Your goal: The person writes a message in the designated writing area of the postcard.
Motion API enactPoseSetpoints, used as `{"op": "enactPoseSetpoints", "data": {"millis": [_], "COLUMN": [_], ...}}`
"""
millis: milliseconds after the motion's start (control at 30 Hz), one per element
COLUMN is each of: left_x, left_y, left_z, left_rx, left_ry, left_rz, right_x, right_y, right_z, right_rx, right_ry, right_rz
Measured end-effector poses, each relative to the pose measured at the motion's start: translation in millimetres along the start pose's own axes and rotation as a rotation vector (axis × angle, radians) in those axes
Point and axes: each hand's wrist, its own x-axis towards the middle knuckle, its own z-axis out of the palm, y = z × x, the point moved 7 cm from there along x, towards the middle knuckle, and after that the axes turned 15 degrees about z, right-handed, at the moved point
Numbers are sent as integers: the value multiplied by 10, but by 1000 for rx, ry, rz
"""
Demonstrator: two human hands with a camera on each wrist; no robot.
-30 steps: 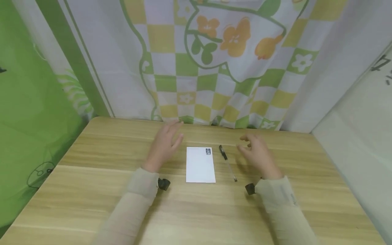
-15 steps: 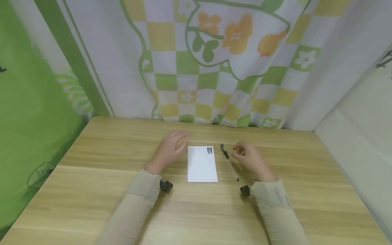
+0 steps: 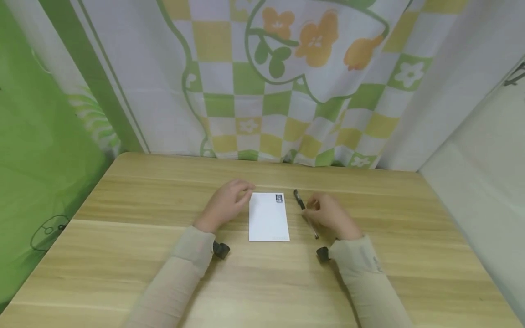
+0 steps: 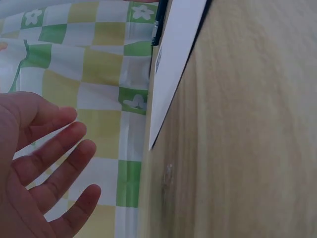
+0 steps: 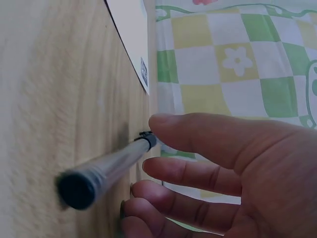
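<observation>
A white card (image 3: 269,217), with a small dark printed square in its far right corner, lies on the wooden table (image 3: 270,282). Just right of it lies a pen (image 3: 310,227) with a clear barrel and a black far end. My right hand (image 3: 328,214) reaches down over the pen. In the right wrist view, the right hand's thumb (image 5: 171,126) and index finger (image 5: 183,171) stand on either side of the pen (image 5: 119,161), with a gap between them. My left hand (image 3: 227,203) hovers by the card's far left corner, fingers loosely bent and holding nothing.
A checked, flowered curtain (image 3: 262,100) hangs along the table's far edge. Green cloth (image 3: 45,159) is at the left and a pale wall (image 3: 484,168) at the right. A thin dark wire loop (image 3: 46,232) shows beside the table's left edge.
My right hand has moved left and down onto the pen, its thumb and fingers coming closer together. My left hand has come nearer to the card. The card and pen stay on the table.
</observation>
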Motion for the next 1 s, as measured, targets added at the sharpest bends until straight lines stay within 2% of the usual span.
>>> {"op": "enactPoseSetpoints", "data": {"millis": [267,600,1000], "left_x": [-54,-67,-106], "left_y": [-88,-143,-192], "left_z": [50,121,165], "left_rx": [-15,-61,-255], "left_ry": [-26,-100,-106], "left_rz": [-52,-115,-171], "right_x": [10,10,1], "right_y": [-7,-3,-58], "right_z": [57,113,106], "right_rx": [-45,-62,-121], "right_ry": [27,21,42], "right_rz": [-11,-1,-4]}}
